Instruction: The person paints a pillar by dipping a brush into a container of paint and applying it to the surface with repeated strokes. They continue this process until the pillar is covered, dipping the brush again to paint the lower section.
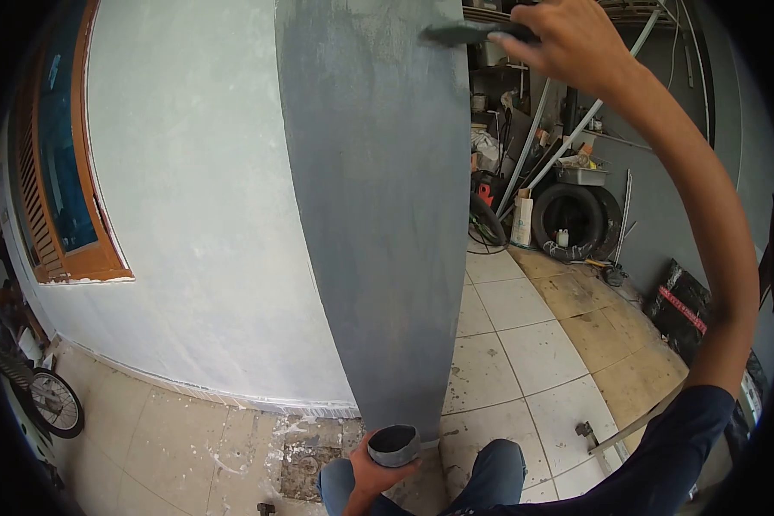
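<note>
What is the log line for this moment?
right hand: raised, holds brush against grey pillar | left hand: low, holds cup

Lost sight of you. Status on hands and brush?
Right hand grip shut on brush, high against grey wall face. Left hand holds small grey cup, low. Nothing blocking the brush.

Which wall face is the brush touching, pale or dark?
The dark grey wall face, right of the pale wall with the wooden window; the right hand presses the dark brush near its top.
</note>
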{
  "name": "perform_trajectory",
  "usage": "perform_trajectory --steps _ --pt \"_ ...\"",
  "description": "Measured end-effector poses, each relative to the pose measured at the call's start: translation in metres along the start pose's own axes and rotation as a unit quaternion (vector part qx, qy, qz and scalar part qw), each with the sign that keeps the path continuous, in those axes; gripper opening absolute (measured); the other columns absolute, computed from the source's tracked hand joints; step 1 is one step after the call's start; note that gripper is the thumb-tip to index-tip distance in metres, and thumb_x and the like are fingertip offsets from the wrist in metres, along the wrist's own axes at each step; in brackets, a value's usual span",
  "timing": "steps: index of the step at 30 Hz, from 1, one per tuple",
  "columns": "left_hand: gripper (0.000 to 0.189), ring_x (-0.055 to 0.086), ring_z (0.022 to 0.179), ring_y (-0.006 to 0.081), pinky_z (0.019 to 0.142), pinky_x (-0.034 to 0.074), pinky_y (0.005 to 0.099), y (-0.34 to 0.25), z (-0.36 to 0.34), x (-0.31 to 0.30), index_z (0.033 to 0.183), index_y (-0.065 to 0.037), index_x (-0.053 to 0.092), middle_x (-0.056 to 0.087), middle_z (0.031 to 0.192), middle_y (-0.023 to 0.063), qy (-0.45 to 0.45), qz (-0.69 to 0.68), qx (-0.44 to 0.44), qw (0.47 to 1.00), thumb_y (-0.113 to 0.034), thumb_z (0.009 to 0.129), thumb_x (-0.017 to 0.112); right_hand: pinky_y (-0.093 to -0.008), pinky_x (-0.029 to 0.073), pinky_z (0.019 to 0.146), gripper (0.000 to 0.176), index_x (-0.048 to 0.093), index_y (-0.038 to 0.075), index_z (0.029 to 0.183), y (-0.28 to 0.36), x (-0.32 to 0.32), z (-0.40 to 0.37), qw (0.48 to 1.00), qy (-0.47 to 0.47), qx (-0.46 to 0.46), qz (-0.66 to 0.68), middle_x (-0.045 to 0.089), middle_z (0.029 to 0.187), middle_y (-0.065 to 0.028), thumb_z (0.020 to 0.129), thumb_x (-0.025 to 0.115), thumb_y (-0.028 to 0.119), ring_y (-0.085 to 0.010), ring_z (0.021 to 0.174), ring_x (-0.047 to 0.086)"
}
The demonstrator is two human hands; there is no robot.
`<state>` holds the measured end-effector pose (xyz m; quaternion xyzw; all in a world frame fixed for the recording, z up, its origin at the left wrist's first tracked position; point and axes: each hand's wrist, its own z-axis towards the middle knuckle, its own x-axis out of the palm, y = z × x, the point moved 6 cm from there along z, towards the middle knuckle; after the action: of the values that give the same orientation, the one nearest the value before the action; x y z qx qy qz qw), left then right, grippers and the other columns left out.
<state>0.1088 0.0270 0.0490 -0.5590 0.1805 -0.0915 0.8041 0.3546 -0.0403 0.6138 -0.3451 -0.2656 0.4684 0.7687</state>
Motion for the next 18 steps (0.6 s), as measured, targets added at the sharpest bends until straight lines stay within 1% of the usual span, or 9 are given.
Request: perform_trajectory --steps 1,4,5,8,10,11,13,16,18 --pt "0.070 0.071 0.095 0.0165 0.090 0.056 0.0342 0.002 -0.001 0.000 0.112 0.001 0.066 0.074 0.105 0.0096 0.003 0.006 0.000 1.000 -0.024 0.054 0.097 -0.0480 0.051 0.064 0.042 0.071 -0.001 0.073 -0.010 -0.006 0.015 0.982 0.144 0.113 -0.041 0.062 0.061 -0.0214 0.082 0.073 0.039 -0.0387 0.067 0.066" --pt "0.071 0.071 0.095 0.0168 0.089 0.056 0.0340 -0.001 -0.003 0.002 0.111 0.002 0.066 0.074 0.105 0.0095 0.010 0.007 -0.001 1.000 -0.024 0.054 0.098 -0.0445 0.049 0.056 0.039 0.070 0.000 0.071 -0.018 -0.006 0.017 0.995 0.036 0.071 -0.067 0.062 0.059 -0.0185 0.081 0.073 0.037 -0.0357 0.058 0.063" --pt "0.071 0.071 0.095 0.0168 0.089 0.056 0.0340 -0.003 -0.003 0.002 0.111 0.002 0.066 0.074 0.105 0.0095 0.012 0.008 -0.002 1.000 -0.024 0.054 0.098 -0.0445 0.049 0.056 0.039 0.070 0.000 0.071 -0.013 -0.004 0.010 0.994 0.037 0.072 -0.066 0.062 0.059 -0.0185 0.081 0.073 0.037 -0.0357 0.058 0.063" --pt "0.071 0.071 0.095 0.0167 0.089 0.056 0.0340 -0.007 -0.006 0.001 0.111 0.002 0.066 0.074 0.104 0.0097 0.010 -0.015 -0.003 1.000 -0.024 0.053 0.098 -0.0408 0.048 0.057 0.029 0.069 0.003 0.084 0.031 -0.013 -0.021 1.000 0.025 0.019 0.003 0.059 0.058 -0.0072 0.088 0.073 0.032 -0.0250 0.055 0.062" --pt "0.071 0.071 0.095 0.0167 0.089 0.056 0.0341 -0.008 -0.006 -0.001 0.111 0.002 0.066 0.074 0.104 0.0098 0.002 -0.008 -0.003 1.000 -0.024 0.053 0.098 -0.0406 0.050 0.059 0.032 0.070 0.006 0.077 0.057 -0.017 -0.039 0.992 0.123 -0.002 0.006 0.062 0.061 -0.0090 0.086 0.073 0.036 -0.0272 0.061 0.064" --pt "0.071 0.071 0.095 0.0167 0.089 0.056 0.0341 -0.007 -0.006 -0.002 0.111 0.002 0.066 0.074 0.104 0.0098 0.000 -0.009 -0.003 1.000 -0.024 0.053 0.098 -0.0406 0.050 0.059 0.032 0.070 0.006 0.077 0.062 -0.023 -0.042 0.993 0.121 -0.003 0.006 0.062 0.061 -0.0090 0.086 0.073 0.036 -0.0272 0.061 0.064" --pt "0.071 0.071 0.095 0.0168 0.089 0.056 0.0342 -0.001 -0.005 -0.002 0.111 0.002 0.066 0.074 0.104 0.0102 0.000 -0.006 -0.001 1.000 -0.024 0.053 0.098 -0.0400 0.050 0.060 0.031 0.070 0.006 0.079 0.065 -0.023 -0.046 0.977 0.207 -0.017 0.042 0.062 0.060 -0.0085 0.086 0.074 0.035 -0.0270 0.061 0.064" --pt "0.071 0.073 0.092 0.0190 0.086 0.057 0.0355 0.006 -0.001 0.001 0.109 0.000 0.068 0.076 0.100 0.0101 -0.004 0.000 0.002 1.000 -0.030 0.051 0.097 -0.0394 0.050 0.060 0.029 0.070 0.005 0.080 0.036 -0.020 -0.030 0.988 0.148 -0.023 0.018 0.063 0.061 -0.0088 0.086 0.074 0.034 -0.0273 0.061 0.064" --pt "0.071 0.072 0.093 0.0180 0.087 0.057 0.0349 0.003 0.000 0.004 0.110 0.001 0.067 0.075 0.102 0.0103 0.003 0.000 0.006 1.000 -0.027 0.052 0.097 -0.0393 0.050 0.060 0.029 0.070 0.005 0.083 0.018 -0.014 -0.015 0.985 0.169 -0.012 0.032 0.064 0.062 -0.0092 0.086 0.073 0.034 -0.0280 0.061 0.065"
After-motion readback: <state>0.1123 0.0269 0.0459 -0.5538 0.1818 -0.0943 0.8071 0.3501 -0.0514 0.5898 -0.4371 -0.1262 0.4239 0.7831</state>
